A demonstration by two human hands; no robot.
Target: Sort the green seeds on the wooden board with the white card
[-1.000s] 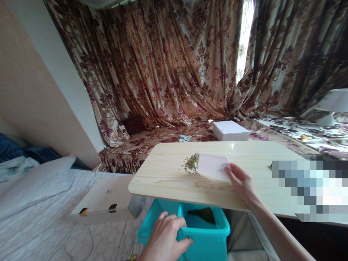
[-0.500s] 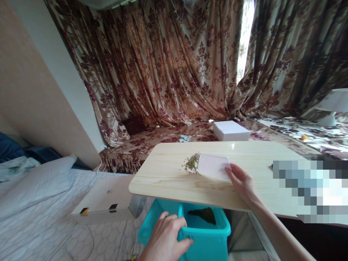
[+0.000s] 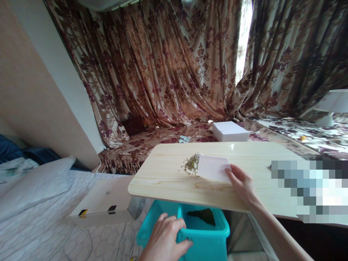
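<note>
My right hand (image 3: 240, 183) pinches the near right corner of a thin, flat white card (image 3: 214, 168) between thumb and fingers. The card's left edge touches a loose pile of small greenish-brown dried bits (image 3: 191, 164) on the pale wood-grain table (image 3: 160, 181). Lower down, my left hand (image 3: 170, 233) grips the front rim of a turquoise two-compartment bin (image 3: 206, 241), fingers curled over the inside and thumb outside. Dark green-brown material (image 3: 205, 216) lies in the bin's right compartment. The left compartment is partly hidden by my hand.
A white box (image 3: 231, 131) sits behind the table on a floral-covered surface. Another white box (image 3: 106, 195) lies on the bed (image 3: 35, 221) at left. A lamp (image 3: 335, 105) stands at far right. A pixelated patch (image 3: 301, 188) covers the table's right side.
The white card has tilted slightly, its left end still against the pile. My left hand keeps its place on the bin. The whole view has shifted a little.
</note>
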